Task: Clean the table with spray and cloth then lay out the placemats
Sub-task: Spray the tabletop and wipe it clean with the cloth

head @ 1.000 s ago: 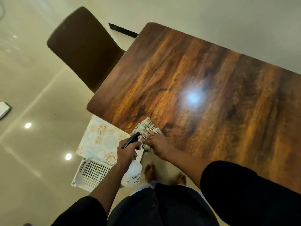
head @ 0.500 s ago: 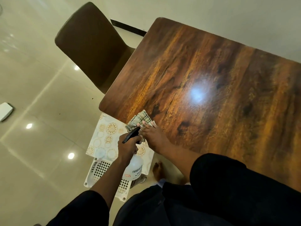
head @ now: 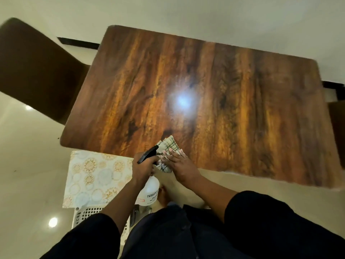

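Observation:
A glossy dark wood table [head: 214, 101] fills the middle of the view. Near its front edge lies a folded checked cloth [head: 169, 146]. My right hand [head: 180, 165] presses flat on the cloth with straight fingers. My left hand [head: 142, 170] grips the neck of a white spray bottle [head: 149, 192] with a black trigger head, held just off the table's front edge beside the cloth. Patterned placemats [head: 95, 178] with gold and pale blue circles lie on a white lattice basket [head: 87, 214] on the floor, left of my legs.
A dark brown chair [head: 35, 68] stands at the table's left end, and part of another chair [head: 337, 131] shows at the right edge. A pale wall runs behind the table. Shiny beige floor tiles [head: 29, 161] spread to the left.
The view has swung right and now takes in the whole table. My right hand and the cloth have moved slightly along the front edge. My left hand still holds the bottle.

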